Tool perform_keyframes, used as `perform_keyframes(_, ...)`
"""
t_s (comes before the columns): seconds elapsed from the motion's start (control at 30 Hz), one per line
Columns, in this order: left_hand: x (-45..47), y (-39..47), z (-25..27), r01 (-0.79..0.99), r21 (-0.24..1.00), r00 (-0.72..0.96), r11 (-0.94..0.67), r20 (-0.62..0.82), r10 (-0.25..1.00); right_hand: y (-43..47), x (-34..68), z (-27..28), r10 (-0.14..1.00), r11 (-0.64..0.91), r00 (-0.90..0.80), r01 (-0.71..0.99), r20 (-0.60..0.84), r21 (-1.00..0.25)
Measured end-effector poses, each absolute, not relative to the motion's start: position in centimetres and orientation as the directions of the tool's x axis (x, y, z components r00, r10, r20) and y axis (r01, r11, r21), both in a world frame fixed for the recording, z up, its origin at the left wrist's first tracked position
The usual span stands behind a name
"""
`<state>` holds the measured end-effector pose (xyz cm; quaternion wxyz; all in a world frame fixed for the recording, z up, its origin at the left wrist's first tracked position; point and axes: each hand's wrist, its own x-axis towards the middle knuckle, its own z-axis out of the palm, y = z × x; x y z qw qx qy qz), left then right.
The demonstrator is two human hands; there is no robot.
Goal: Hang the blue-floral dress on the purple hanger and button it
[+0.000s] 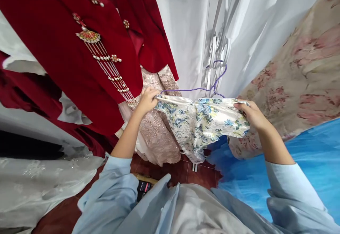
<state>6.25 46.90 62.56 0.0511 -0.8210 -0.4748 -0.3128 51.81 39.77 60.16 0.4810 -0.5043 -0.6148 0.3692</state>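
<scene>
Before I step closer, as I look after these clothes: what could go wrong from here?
The beaded tassel on the red garment hangs close to the left hand and might snag. The purple hanger is near white hangers and could tangle with them. Both that hand and the right hand grip the floral garment, so a hard pull might strain it.

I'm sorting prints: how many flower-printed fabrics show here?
2: a white fabric with blue flowers, held between the left hand and right hand; a beige fabric with pink flowers, at far right. More may be hidden.
</scene>
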Motion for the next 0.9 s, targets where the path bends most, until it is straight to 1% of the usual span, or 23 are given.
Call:
perform_keyframes(0.07,7.3,48.8,64.9,0.765,0.220,0.361,-0.605,0.631,0.686,39.7,51.7,60.2,0.979,0.187,0.028,0.251,0.200,-0.950)
perform_keyframes(0.1,8.0,49.4,65.8,0.727,0.245,0.357,-0.642,0.663,0.658,39.5,51.8,60.3,0.976,0.190,0.052,0.249,0.210,-0.950)
perform_keyframes(0.17,9.6,49.6,67.1,0.625,0.328,0.337,-0.708,0.705,0.624,38.9,52.0,60.4,0.962,0.232,0.081,0.268,0.262,-0.935)
perform_keyframes(0.2,10.4,49.3,67.4,0.572,0.376,0.336,-0.729,0.704,0.626,38.5,52.1,60.3,0.950,0.262,0.090,0.289,0.299,-0.921)
perform_keyframes(0.27,11.6,48.1,67.3,0.502,0.460,0.379,-0.732,0.644,0.664,37.5,52.4,59.8,0.925,0.316,0.095,0.347,0.368,-0.883)
perform_keyframes(0.33,12.3,46.8,66.4,0.516,0.495,0.458,-0.700,0.531,0.713,36.6,52.6,58.8,0.907,0.346,0.091,0.393,0.411,-0.852)
perform_keyframes(0.4,12.6,45.8,65.2,0.585,0.460,0.496,-0.667,0.448,0.744,35.9,52.5,57.8,0.890,0.353,0.125,0.423,0.439,-0.835)
perform_keyframes(0.43,12.7,45.5,64.7,0.623,0.423,0.490,-0.658,0.445,0.750,35.7,52.4,57.5,0.884,0.347,0.147,0.430,0.444,-0.833)
perform_keyframes(0.5,13.0,45.1,64.1,0.677,0.341,0.474,-0.652,0.476,0.741,35.6,52.3,57.6,0.883,0.327,0.174,0.439,0.436,-0.837)
perform_keyframes(0.57,13.6,44.8,64.3,0.707,0.272,0.472,-0.652,0.506,0.722,35.6,52.3,59.0,0.896,0.311,0.158,0.445,0.416,-0.840)
perform_keyframes(0.63,14.7,44.5,65.2,0.726,0.222,0.477,-0.651,0.518,0.709,35.6,52.9,60.9,0.904,0.287,0.163,0.454,0.395,-0.844)
perform_keyframes(0.7,16.2,44.0,66.5,0.733,0.185,0.480,-0.655,0.541,0.690,35.2,54.2,62.7,0.905,0.232,0.226,0.445,0.359,-0.865)
perform_keyframes(0.8,18.9,43.3,68.2,0.701,0.140,0.525,-0.700,0.563,0.638,33.2,57.1,63.5,0.915,0.129,0.324,0.332,0.241,-0.935)
perform_keyframes(0.83,19.8,43.1,68.4,0.681,0.128,0.546,-0.721,0.567,0.617,32.1,58.1,63.2,0.929,0.101,0.317,0.276,0.189,-0.956)
perform_keyframes(0.9,21.4,42.9,68.1,0.635,0.111,0.588,-0.765,0.572,0.572,29.6,59.6,62.1,0.967,0.057,0.232,0.197,0.103,-0.979)
